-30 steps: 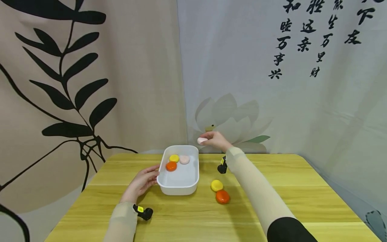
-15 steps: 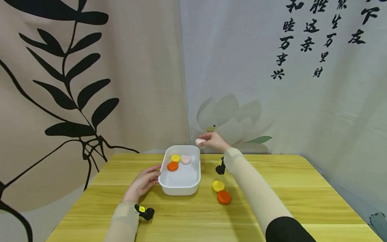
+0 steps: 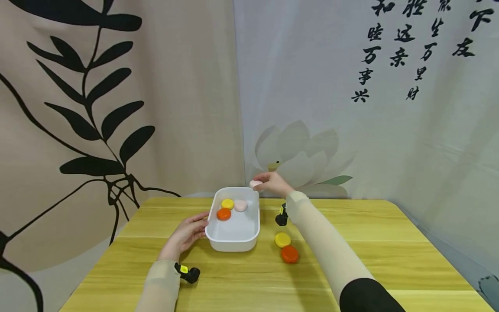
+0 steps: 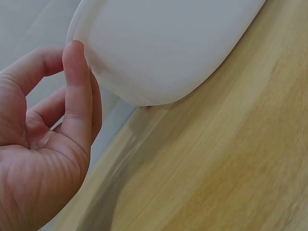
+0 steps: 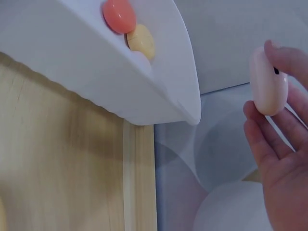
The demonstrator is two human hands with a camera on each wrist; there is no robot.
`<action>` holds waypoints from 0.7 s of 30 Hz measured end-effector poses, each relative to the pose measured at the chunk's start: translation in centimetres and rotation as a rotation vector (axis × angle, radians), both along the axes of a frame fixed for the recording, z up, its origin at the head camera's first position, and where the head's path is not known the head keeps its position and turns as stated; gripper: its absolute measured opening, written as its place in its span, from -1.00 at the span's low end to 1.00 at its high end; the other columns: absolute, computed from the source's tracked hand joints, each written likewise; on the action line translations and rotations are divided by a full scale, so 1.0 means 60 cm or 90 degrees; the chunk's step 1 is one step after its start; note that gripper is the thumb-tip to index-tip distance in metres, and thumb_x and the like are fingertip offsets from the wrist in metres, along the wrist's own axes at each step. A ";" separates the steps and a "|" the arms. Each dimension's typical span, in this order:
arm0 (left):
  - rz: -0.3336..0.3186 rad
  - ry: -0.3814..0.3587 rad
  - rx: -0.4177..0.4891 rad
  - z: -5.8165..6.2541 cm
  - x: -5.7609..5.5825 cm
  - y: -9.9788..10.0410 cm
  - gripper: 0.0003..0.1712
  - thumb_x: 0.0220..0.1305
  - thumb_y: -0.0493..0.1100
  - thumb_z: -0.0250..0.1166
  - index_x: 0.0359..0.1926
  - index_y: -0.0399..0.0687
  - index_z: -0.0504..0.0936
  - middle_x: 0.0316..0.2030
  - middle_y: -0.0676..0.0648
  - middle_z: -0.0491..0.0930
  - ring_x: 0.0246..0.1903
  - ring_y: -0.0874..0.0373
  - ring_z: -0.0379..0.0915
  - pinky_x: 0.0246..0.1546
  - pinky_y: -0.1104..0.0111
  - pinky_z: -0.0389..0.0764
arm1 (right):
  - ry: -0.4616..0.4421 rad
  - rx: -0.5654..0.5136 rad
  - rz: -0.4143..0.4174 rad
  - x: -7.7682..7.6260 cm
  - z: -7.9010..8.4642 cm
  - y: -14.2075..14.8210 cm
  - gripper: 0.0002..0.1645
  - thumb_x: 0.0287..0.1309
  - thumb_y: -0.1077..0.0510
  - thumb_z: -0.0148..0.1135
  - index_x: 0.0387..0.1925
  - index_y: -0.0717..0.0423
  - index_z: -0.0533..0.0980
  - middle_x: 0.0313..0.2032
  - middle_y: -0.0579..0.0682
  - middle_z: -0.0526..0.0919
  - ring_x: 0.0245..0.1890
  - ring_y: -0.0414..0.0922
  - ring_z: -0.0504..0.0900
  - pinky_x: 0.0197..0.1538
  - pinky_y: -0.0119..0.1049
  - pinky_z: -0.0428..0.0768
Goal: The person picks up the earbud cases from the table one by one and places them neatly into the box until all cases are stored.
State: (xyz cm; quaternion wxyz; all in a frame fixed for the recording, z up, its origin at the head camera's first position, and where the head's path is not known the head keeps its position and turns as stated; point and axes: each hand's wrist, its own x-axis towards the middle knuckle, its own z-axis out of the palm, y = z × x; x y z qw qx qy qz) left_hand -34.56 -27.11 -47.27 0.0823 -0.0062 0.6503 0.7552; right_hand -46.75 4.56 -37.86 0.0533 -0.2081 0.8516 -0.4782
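Note:
My right hand (image 3: 275, 183) pinches a pale pink rounded disc (image 5: 265, 84) between thumb and fingers. A small dark mark shows on the disc's side. The disc hangs above the far right corner of a white rectangular bin (image 3: 234, 246), apart from it. My left hand (image 3: 184, 237) touches the bin's left side; in the left wrist view a fingertip meets its rim. Inside the bin, toward the far end, lie a yellow disc (image 3: 228, 204), an orange disc (image 3: 224, 214) and another pale pink disc (image 3: 240, 205).
Right of the bin, on the wooden table (image 3: 234, 286), a second yellow disc (image 3: 282, 240) and a second orange disc (image 3: 290, 254) lie touching. A printed curtain (image 3: 187, 108) hangs behind the table. Each wrist carries a small black camera (image 3: 189, 274).
My right hand has drifted left with the pink disc, closer to the bin's far right corner. The left hand stays at the bin's side. The head view has shifted slightly.

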 end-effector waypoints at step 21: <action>0.003 0.009 0.000 -0.004 -0.004 0.000 -0.42 0.36 -0.34 0.18 0.35 -0.39 0.29 -0.09 -0.29 0.60 -0.42 0.19 0.54 -0.38 0.47 0.62 | 0.006 0.000 0.008 0.008 0.004 -0.042 -0.45 0.05 0.11 0.45 0.11 0.12 0.57 0.04 0.00 0.62 0.05 -0.06 0.54 0.13 -0.19 0.52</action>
